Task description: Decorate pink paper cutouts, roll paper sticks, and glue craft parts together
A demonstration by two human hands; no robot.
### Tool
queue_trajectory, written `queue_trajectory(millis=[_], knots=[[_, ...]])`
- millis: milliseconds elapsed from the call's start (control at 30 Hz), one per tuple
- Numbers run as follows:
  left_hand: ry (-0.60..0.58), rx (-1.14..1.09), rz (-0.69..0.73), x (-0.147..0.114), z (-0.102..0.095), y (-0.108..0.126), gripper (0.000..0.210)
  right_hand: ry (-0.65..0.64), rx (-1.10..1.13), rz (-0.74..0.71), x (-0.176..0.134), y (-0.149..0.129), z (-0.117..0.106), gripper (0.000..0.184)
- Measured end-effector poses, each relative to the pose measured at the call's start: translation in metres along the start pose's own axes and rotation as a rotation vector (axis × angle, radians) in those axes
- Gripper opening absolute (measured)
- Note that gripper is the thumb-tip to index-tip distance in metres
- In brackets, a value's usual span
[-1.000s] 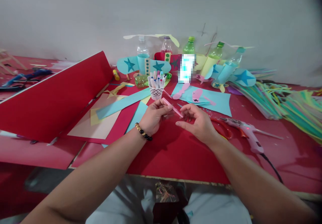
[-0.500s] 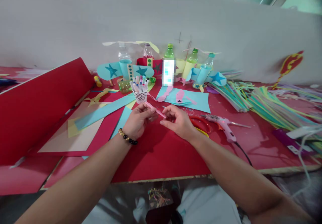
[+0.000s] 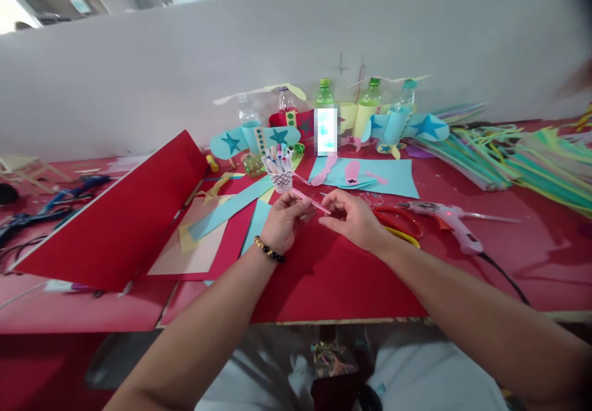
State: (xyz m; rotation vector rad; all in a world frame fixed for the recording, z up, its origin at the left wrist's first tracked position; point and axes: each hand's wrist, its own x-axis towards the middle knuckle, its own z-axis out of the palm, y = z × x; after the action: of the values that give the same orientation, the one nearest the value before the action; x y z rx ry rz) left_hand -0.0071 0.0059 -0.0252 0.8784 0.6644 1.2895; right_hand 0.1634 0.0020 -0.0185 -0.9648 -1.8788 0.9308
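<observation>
My left hand (image 3: 290, 219) pinches a narrow pink paper strip (image 3: 314, 202) between thumb and fingers, and a bracelet of dark and gold beads circles that wrist. At the strip's other end, my right hand (image 3: 354, 219) has its thumb and curled fingers closed around the tip. Just behind my left hand stands a patterned cup (image 3: 281, 181) full of markers (image 3: 279, 159). Scissors with red and yellow handles (image 3: 400, 226) lie beside my right hand, partly hidden by it. Pink paper cut-outs (image 3: 353, 172) rest on a light blue sheet (image 3: 393, 175) beyond the hands.
A pink glue gun (image 3: 456, 219) with its cord lies at the right. Plastic bottles with paper wings (image 3: 400, 118) line the wall. Bundles of coloured strips (image 3: 490, 155) are at the far right. A tilted red board (image 3: 124, 226) and paper sheets (image 3: 185, 257) occupy the left.
The view has turned left, so everything sits further right in it. Both hands keep about the same grip on the pink strip.
</observation>
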Motion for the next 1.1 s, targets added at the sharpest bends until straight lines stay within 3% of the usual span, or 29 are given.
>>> queue_trajectory(millis=[433,800,1100], knots=[[0.047,0.033,-0.046,-0.0016,0.0019,-0.0014,0.028,0.092,0.034,0.006,0.0005,0.0042,0.0045,0.018],[0.002,-0.019,-0.051,-0.0024,0.0032,-0.003,0.025,0.1,0.016,0.003,0.0007,0.0024,0.0046,0.007],[0.039,0.008,-0.076,-0.0024,0.0033,-0.002,0.028,0.086,-0.023,-0.026,0.001,-0.0012,0.0023,0.004]])
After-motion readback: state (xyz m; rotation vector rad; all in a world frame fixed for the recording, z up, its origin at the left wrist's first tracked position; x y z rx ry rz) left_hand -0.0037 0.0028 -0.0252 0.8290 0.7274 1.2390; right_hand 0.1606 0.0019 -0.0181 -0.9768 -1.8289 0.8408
